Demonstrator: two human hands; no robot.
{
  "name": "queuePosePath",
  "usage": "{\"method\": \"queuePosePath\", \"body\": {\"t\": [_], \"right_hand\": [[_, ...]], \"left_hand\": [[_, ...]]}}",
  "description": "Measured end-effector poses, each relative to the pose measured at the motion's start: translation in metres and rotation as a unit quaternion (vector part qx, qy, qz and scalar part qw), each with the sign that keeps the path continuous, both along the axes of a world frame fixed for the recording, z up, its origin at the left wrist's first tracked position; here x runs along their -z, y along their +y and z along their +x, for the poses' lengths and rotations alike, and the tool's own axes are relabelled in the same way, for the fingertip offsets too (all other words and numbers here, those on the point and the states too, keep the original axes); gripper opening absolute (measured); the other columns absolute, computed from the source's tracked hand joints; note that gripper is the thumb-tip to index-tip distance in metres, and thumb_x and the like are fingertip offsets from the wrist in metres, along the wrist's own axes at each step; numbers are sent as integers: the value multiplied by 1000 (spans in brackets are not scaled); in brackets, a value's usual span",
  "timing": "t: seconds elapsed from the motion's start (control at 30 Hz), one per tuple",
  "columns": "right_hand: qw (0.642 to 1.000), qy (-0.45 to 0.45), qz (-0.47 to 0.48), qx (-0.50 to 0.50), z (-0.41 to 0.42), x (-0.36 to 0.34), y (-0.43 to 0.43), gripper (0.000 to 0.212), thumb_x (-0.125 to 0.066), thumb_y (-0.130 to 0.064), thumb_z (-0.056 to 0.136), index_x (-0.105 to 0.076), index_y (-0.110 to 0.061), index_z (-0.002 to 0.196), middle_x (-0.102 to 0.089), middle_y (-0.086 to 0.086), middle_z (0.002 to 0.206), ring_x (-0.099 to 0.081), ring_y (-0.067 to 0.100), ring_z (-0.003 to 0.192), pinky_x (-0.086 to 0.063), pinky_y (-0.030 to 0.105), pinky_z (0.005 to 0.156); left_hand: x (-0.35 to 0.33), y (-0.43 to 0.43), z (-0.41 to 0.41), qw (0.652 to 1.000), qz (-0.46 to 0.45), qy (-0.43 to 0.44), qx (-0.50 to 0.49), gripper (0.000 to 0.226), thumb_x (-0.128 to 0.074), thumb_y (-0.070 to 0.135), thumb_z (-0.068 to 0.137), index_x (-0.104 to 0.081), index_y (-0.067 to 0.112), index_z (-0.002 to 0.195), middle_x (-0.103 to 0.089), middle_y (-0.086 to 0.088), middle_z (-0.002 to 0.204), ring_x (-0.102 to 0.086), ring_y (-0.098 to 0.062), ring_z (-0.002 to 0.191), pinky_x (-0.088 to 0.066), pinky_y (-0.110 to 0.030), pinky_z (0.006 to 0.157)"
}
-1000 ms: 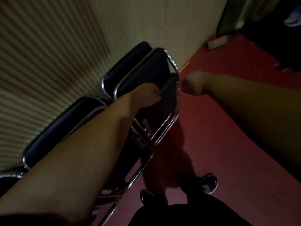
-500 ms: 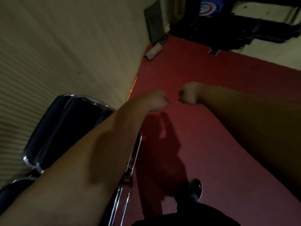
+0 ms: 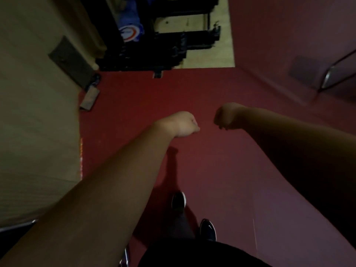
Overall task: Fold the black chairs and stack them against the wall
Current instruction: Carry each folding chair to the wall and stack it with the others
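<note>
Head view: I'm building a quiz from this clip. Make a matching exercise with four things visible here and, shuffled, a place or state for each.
Things:
1. left hand
2. right hand
3. shoes
4. wall

Places or states:
A. along the left side, pale
B. loosely closed, empty, left of centre
C. on the red floor at the bottom
D. curled, empty, right of centre

Pairs: 1-B, 2-D, 3-C, 4-A

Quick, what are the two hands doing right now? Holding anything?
Left hand: curled into a loose fist, holding nothing, over the red floor.
Right hand: also curled shut, nothing in it.
</note>
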State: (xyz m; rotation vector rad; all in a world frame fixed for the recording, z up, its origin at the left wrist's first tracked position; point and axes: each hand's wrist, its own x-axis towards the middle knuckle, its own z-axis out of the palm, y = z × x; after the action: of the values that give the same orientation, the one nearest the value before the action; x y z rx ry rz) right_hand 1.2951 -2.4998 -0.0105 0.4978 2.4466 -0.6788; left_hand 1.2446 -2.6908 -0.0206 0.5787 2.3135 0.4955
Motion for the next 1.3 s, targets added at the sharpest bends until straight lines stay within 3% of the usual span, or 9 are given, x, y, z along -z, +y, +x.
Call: {"method": "queuePosePath", "body": {"t": [0.1, 0.23, 0.37, 0.5, 0.67, 0.9, 1.13, 1.3], "right_hand": [[999, -15, 30, 1, -2, 5, 28, 27, -69, -19, 96, -73, -9, 121, -76, 9, 111, -74, 28, 104, -59, 36, 84], [992, -37, 115, -21, -6, -2, 55, 38, -45, -30, 109, -67, -10, 133, -66, 9, 135, -64, 29, 118, -52, 37, 101], [984, -57, 169, -5, -30, -16, 87, 38, -49, -34, 106, -71, -11, 128, -69, 9, 131, -65, 30, 116, -53, 38, 101], [978, -70, 195, 14, -43, -45, 105, 27, -62, -22, 100, -74, -11, 121, -74, 10, 117, -71, 29, 108, -58, 37, 92], [961, -105, 251, 53, -24, -63, 130, 40, -44, -30, 108, -70, -6, 127, -68, 14, 133, -64, 31, 119, -50, 33, 97], [939, -123, 310, 81, 19, -90, 164, 45, -39, -33, 109, -68, -10, 134, -65, 13, 139, -62, 31, 124, -49, 33, 102], [933, -139, 278, 182, 80, -90, 213, 45, -40, -33, 109, -67, -10, 136, -64, 13, 139, -61, 31, 125, -48, 33, 101], [926, -133, 231, 266, 109, -68, 276, 32, -53, -28, 102, -75, -12, 118, -71, 12, 123, -66, 32, 113, -54, 33, 91]], "left_hand": [[11, 42, -22, 998, 2, -13, 58, 18, -70, 28, 99, -79, 14, 107, -75, -3, 99, -70, -22, 103, -51, -28, 86], [25, 91, -60, 993, 10, -27, 112, 16, -72, 31, 96, -78, 17, 94, -78, -3, 94, -74, -25, 96, -59, -36, 90], [20, 132, -101, 984, 21, -32, 175, 17, -71, 32, 97, -77, 18, 90, -78, -6, 91, -74, -25, 93, -59, -36, 89], [0, 174, -131, 973, 35, -15, 229, 21, -69, 32, 99, -78, 14, 95, -78, -10, 91, -74, -27, 92, -57, -35, 84], [-13, 229, -133, 946, 47, -15, 320, 25, -67, 29, 99, -78, 7, 100, -79, -14, 98, -75, -32, 96, -59, -36, 81], [-26, 307, -97, 906, 73, -14, 418, 20, -69, 28, 96, -78, 11, 94, -79, -9, 95, -76, -29, 92, -62, -41, 87], [-37, 386, -45, 869, 80, 2, 488, 18, -70, 29, 97, -79, 15, 96, -79, -5, 96, -77, -24, 91, -61, -39, 90], [-36, 438, -23, 853, 64, 30, 518, 20, -70, 28, 97, -81, 13, 103, -78, -5, 104, -73, -25, 102, -58, -38, 95]]}}
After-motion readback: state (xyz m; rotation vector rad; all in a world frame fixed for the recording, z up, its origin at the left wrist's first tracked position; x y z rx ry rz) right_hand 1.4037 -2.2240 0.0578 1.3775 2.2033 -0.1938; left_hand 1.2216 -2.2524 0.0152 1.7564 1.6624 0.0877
